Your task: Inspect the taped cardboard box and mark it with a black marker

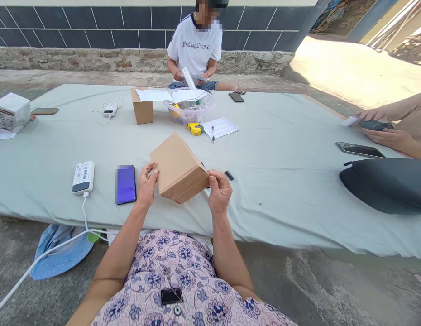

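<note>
Between my two hands, a brown cardboard box is held tilted over the cloth-covered table. My left hand grips its left edge, thumb on the near side. At the box's right corner, my right hand pinches the cardboard between thumb and fingers. A small black object lies on the cloth just beyond my right hand. Left of my left hand are a phone with a lit blue screen and a white power bank with a cable plugged in. The underside of the box is hidden.
Across the table a person in a white shirt holds papers near a plastic basket. A tape measure, a written sheet and another cardboard box are nearby. A black cap lies right, beside another person's hands.
</note>
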Demonstrator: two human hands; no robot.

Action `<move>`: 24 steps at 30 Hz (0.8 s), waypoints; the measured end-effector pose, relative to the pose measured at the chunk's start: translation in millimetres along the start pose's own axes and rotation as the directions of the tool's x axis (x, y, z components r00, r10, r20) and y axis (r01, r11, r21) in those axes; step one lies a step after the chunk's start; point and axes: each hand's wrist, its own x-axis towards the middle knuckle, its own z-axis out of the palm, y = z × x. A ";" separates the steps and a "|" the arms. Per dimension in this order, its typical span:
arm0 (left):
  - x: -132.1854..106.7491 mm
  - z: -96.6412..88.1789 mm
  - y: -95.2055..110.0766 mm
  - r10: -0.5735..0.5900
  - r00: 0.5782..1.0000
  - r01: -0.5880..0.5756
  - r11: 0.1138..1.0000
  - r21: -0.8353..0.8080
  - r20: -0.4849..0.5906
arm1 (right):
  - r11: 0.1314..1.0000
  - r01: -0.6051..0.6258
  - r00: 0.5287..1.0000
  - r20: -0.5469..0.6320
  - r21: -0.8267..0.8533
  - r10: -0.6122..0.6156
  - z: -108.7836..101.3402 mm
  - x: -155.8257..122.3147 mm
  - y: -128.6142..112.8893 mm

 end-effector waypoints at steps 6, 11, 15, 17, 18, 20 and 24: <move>-7.1 -1.3 8.7 0.097 0.984 -0.100 0.995 0.017 0.149 | 0.995 -0.012 0.998 -0.054 0.097 0.017 -0.5 -1.3 -1.6; -9.5 -6.3 11.4 0.167 0.931 -0.197 0.978 0.062 0.323 | 0.997 -0.010 0.996 -0.093 0.079 0.017 -0.3 -1.2 -6.8; -11.6 -7.2 11.8 0.154 0.934 -0.205 0.970 0.130 0.322 | 0.997 0.016 0.996 -0.093 0.070 -0.010 1.4 -1.9 -10.3; -12.5 -6.9 11.9 0.162 0.940 -0.207 0.970 0.125 0.300 | 0.998 0.035 0.996 -0.079 0.054 -0.030 3.6 -3.3 -12.3; -12.8 -6.8 12.1 0.172 0.942 -0.213 0.970 0.115 0.289 | 0.998 0.044 0.997 -0.070 0.046 -0.041 4.9 -4.1 -13.4; -12.7 -6.7 12.4 0.195 0.945 -0.226 0.969 0.096 0.261 | 0.997 0.056 0.997 -0.058 0.051 -0.053 7.8 -5.8 -15.9; -12.3 -6.0 13.6 0.231 0.954 -0.249 0.966 0.074 0.189 | 0.994 0.024 0.999 -0.029 0.107 -0.021 12.0 -7.6 -19.7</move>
